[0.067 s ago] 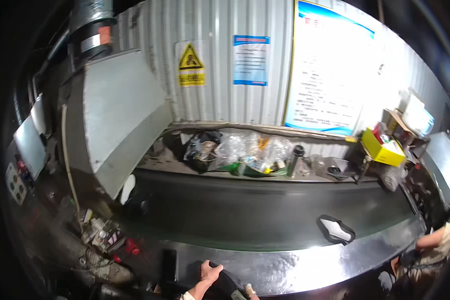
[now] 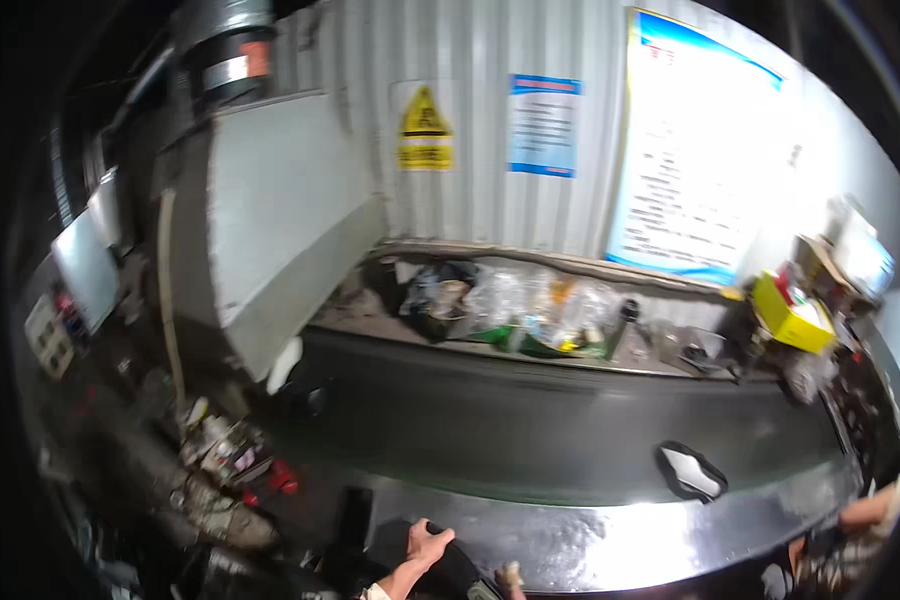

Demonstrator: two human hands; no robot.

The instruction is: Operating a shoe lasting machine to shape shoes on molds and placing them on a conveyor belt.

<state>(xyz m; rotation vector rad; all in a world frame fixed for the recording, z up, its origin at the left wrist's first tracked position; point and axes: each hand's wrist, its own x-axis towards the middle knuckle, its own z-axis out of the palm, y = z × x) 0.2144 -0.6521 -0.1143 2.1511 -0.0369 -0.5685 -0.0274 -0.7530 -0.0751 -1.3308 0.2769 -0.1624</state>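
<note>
At the lower edge my left hand (image 2: 429, 546) is closed over the top end of a long black piece, which looks like a shoe upper (image 2: 456, 570). My right hand (image 2: 511, 578) shows only in part, closed against the lower end of the same piece, where a greyish patch is visible. Both hands are at the near edge of a shiny metal ledge (image 2: 570, 530). Beyond it, on the dark conveyor belt (image 2: 490, 420), lies a black shoe piece with a white middle (image 2: 692, 471), well to the right of my hands.
A dark upright block (image 2: 356, 515) stands left of my left hand. A grey hood (image 2: 290, 210) covers the belt's left end, with a white sole-shaped piece (image 2: 285, 364) at its opening. Plastic bags (image 2: 500, 300) line the back shelf. Another person's arm (image 2: 870, 508) is at right.
The whole view has swung slightly left, so things sit farther right in the picture. My hands keep their hold on the black piece.
</note>
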